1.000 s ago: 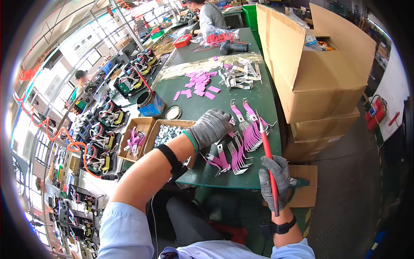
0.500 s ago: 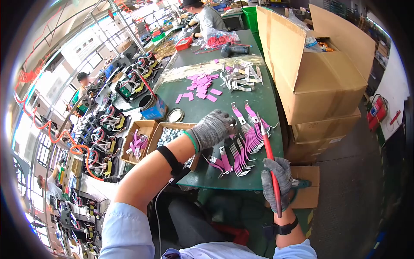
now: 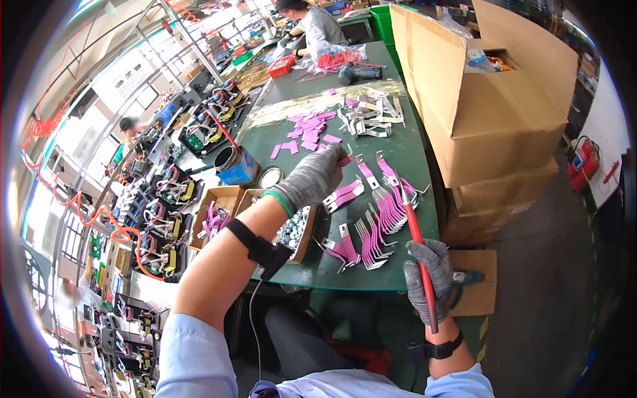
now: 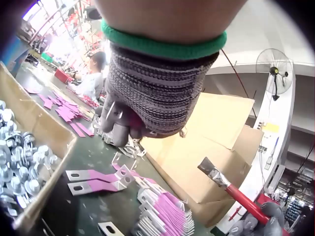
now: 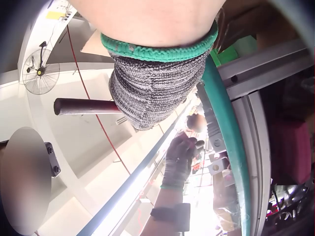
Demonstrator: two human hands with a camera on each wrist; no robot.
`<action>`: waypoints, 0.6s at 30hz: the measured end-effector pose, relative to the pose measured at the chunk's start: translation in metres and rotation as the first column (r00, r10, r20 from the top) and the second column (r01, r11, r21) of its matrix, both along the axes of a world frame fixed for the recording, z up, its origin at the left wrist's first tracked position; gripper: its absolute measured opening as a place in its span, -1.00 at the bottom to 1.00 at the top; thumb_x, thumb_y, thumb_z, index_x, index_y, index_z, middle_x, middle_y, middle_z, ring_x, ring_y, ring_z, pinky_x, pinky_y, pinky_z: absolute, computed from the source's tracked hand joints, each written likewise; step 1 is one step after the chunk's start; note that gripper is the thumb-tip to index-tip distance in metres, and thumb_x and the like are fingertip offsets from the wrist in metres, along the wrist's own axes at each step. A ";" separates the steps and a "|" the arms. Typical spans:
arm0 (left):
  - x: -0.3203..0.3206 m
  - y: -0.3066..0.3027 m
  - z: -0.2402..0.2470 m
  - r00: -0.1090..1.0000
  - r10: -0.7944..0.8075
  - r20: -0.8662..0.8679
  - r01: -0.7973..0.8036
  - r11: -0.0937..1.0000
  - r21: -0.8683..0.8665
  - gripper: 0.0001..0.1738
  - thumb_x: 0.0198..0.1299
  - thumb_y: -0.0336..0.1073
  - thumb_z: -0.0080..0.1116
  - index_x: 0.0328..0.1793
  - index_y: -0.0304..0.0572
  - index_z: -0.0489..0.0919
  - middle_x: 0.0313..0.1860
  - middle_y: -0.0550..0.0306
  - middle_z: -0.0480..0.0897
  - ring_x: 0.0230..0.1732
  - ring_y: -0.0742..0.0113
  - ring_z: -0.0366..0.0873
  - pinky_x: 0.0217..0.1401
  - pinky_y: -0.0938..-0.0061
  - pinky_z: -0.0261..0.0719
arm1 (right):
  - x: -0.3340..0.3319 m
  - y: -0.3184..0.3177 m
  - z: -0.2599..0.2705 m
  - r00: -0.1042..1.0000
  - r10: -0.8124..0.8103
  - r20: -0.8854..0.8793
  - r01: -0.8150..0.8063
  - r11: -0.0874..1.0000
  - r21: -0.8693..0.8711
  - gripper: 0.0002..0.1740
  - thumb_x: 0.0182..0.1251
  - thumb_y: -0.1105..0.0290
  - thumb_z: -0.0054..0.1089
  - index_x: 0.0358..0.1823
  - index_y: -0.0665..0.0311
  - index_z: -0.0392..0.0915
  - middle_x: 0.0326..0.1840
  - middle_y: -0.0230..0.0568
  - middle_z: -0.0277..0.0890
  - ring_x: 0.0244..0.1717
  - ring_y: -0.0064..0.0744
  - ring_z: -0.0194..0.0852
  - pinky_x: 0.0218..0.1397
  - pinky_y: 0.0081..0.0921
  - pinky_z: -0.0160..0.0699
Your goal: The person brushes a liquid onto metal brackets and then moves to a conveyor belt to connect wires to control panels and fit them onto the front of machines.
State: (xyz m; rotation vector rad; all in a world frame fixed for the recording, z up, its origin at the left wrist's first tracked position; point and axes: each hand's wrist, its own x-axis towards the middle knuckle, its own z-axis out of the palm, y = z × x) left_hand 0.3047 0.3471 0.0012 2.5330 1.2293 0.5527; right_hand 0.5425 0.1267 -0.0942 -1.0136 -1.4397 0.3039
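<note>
My gloved left hand (image 3: pixel 313 176) is raised over the green table, between the pink pieces and the rows of brackets. Its fingers pinch a metal bracket (image 3: pixel 346 160) with a pink part, mostly hidden by the hand. Below it lie two pink-and-metal brackets (image 3: pixel 345 194) side by side. Rows of similar brackets (image 3: pixel 385 212) fan out to the right, and a few more (image 3: pixel 344 247) lie near the front edge. By the table's right corner, my gloved right hand (image 3: pixel 428 278) grips a red-handled paintbrush (image 3: pixel 415 232), its bristles pointing away from me over the rows.
A carton of bolts (image 3: pixel 295 229) and a carton of pink parts (image 3: pixel 213 215) stand left, near a blue can (image 3: pixel 237 167). Flat pink pieces (image 3: pixel 308 126) and bare metal brackets (image 3: pixel 371 116) lie farther back. Large cardboard boxes (image 3: pixel 504 126) rise on the right.
My left hand has moved from over the brackets up and left toward the pink pieces, uncovering two brackets lying side by side. The right hand keeps its grip on the paintbrush, barely shifting.
</note>
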 end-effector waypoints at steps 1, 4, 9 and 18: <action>0.010 0.001 0.001 0.974 0.132 -0.182 -0.147 0.987 -0.070 -0.64 0.27 -0.43 0.23 0.19 -0.20 0.50 -0.17 -0.14 0.67 -0.11 -0.12 0.66 0.04 0.19 0.63 | 0.000 0.001 0.000 1.000 -0.003 -0.014 0.003 1.000 -0.010 -0.71 0.33 0.45 0.28 0.07 0.31 0.64 -0.01 -0.12 0.55 0.01 -0.20 0.54 0.07 -0.33 0.58; 0.025 -0.020 0.001 0.894 0.213 -0.393 -0.276 0.955 -0.109 -0.16 -0.03 -0.09 0.53 0.36 -0.30 0.45 0.10 -0.36 0.65 0.21 -0.23 0.62 0.33 0.09 0.57 | 0.000 0.002 -0.001 1.000 -0.010 0.003 0.010 1.000 0.011 -0.70 0.33 0.45 0.28 0.07 0.30 0.64 -0.01 -0.14 0.54 0.01 -0.24 0.53 0.05 -0.34 0.59; 0.051 -0.021 -0.014 0.788 0.177 -0.590 -0.323 0.934 -0.151 -0.34 -0.05 -0.12 0.48 0.17 -0.32 0.61 0.02 -0.34 0.70 0.10 -0.22 0.69 0.20 0.12 0.66 | 0.002 0.002 -0.001 0.999 -0.029 0.028 0.029 0.999 0.017 -0.70 0.33 0.44 0.28 0.07 0.30 0.64 -0.02 -0.13 0.54 0.01 -0.21 0.53 0.05 -0.34 0.59; 0.048 0.020 -0.013 0.747 0.650 0.136 -0.357 0.566 -0.743 -0.73 0.29 -0.13 0.21 -0.19 -0.19 0.66 -0.52 0.01 0.62 -0.48 0.08 0.66 -0.34 0.27 0.59 | 0.001 0.001 -0.001 1.000 -0.018 0.004 0.018 1.000 0.001 -0.70 0.29 0.48 0.29 0.06 0.29 0.64 -0.02 -0.11 0.55 0.01 -0.16 0.55 0.07 -0.32 0.59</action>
